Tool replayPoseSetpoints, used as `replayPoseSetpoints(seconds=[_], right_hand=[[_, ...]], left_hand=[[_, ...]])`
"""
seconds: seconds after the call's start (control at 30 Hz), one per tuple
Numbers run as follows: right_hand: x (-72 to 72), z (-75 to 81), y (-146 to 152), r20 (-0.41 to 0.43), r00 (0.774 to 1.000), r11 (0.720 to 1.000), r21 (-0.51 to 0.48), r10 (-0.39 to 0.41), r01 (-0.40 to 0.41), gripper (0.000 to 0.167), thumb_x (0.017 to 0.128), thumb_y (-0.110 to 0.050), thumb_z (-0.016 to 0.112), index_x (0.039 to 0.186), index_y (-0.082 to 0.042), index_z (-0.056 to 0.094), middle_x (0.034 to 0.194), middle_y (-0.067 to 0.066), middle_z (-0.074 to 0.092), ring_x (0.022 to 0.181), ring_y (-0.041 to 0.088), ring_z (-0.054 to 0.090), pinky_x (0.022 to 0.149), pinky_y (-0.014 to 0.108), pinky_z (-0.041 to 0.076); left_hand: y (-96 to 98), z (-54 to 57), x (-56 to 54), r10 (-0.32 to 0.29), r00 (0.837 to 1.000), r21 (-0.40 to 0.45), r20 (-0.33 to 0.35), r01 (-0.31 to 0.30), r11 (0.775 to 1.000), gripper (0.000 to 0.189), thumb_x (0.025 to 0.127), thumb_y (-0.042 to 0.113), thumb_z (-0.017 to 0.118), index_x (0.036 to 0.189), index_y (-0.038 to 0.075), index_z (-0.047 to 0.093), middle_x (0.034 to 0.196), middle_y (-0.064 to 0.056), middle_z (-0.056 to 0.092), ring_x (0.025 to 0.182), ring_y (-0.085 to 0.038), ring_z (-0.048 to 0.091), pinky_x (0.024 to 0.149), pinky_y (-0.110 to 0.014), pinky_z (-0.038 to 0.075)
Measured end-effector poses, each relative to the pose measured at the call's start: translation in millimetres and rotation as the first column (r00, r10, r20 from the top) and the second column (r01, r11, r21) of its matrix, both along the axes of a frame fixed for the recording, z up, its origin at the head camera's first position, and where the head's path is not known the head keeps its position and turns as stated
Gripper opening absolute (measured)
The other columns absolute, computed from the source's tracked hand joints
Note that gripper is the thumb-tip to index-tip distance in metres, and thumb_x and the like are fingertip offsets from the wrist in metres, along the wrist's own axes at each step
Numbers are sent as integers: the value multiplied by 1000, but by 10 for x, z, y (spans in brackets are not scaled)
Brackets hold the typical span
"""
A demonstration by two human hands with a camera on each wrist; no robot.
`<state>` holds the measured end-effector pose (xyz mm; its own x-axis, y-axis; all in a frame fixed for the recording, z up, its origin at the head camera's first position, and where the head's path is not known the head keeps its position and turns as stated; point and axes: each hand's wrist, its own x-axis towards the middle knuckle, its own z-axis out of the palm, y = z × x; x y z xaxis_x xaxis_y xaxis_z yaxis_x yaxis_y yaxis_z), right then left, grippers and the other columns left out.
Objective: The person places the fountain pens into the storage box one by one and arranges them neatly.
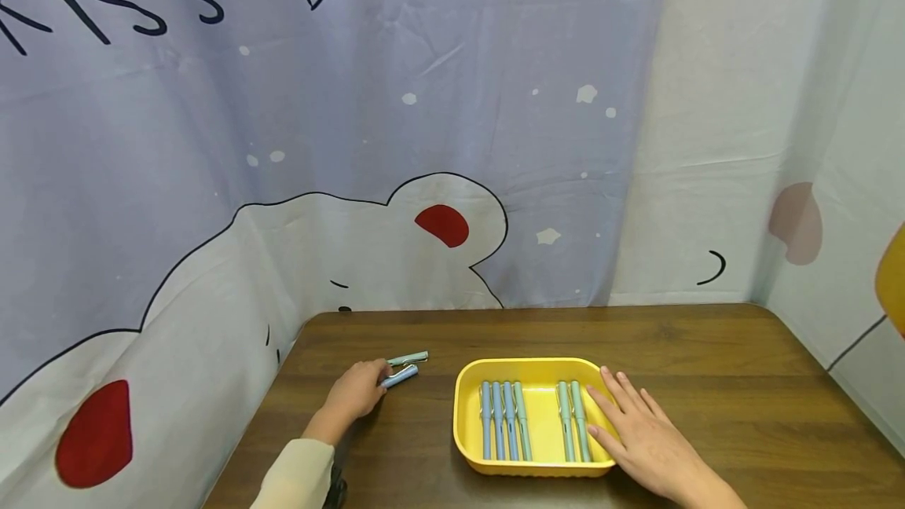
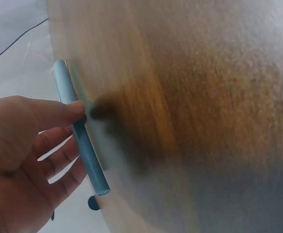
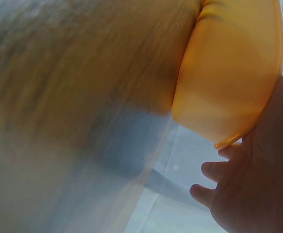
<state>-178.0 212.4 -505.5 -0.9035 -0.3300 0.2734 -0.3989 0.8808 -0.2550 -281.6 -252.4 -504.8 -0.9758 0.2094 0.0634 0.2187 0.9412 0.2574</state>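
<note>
My left hand (image 1: pixel 357 391) is at the left side of the table, pinching a blue pen (image 2: pixel 89 153) between thumb and fingers. A light green pen (image 1: pixel 413 357) lies just beyond it. A yellow tray (image 1: pixel 537 469) stands to the right. In its left part, three blue pens (image 1: pixel 498 422) and one green pen (image 1: pixel 522 422) lie side by side, all pointing away from me. Two more green pens (image 1: pixel 579 422) lie in the right part. My right hand (image 1: pixel 646 438) lies with spread, straight fingers at the tray's right rim.
The brown wooden table (image 1: pixel 714 383) bears all of this. Behind it and along the sides hangs a printed curtain (image 1: pixel 424 132) that meets the table's far edge. A dark band sits on the left wrist, below a pale sleeve (image 1: pixel 297 474).
</note>
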Motion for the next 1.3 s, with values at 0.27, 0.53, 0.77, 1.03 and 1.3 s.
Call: replayPoseSetpoints(seconds=[0.27,0.53,0.77,1.03,1.3], right_hand=[[3,6,0,-1,1000,1000,-5,3,-3,56,102,-46,56,149,-15,53,162,16,35,147,42,33,112,64,30],[5,3,1,-12,1000,1000,-4,4,-4,56,102,-47,55,148,-15,54,161,17,35,147,42,34,112,64,31],[1,1,2,2,1000,1000,-3,1,-1,57,103,-49,53,149,-15,53,162,16,34,147,42,33,112,64,30],[-2,9,-5,7,1000,1000,-5,1,-1,57,102,-47,55,148,-15,53,162,16,34,148,42,32,113,64,30],[5,20,-9,10,1000,1000,-7,0,0,56,102,-46,56,148,-14,53,162,16,34,148,42,32,112,64,30]], left_hand=[[20,77,7,44,998,94,41,-47,994,31,88,11,79,117,5,71,92,1,66,80,-14,57,73,-37,51],[73,114,32,65,996,268,67,-81,960,23,87,16,80,108,8,73,85,4,68,75,-12,58,70,-34,50],[113,145,74,114,983,435,141,-165,885,33,91,23,77,120,13,65,86,-1,72,65,-14,62,57,-31,50],[146,151,142,115,972,592,205,-216,777,36,95,23,73,122,3,62,87,-2,67,65,-17,59,53,-32,56],[207,152,221,114,968,682,225,-240,691,26,96,23,72,111,3,66,85,-5,69,66,-16,59,54,-33,55]])
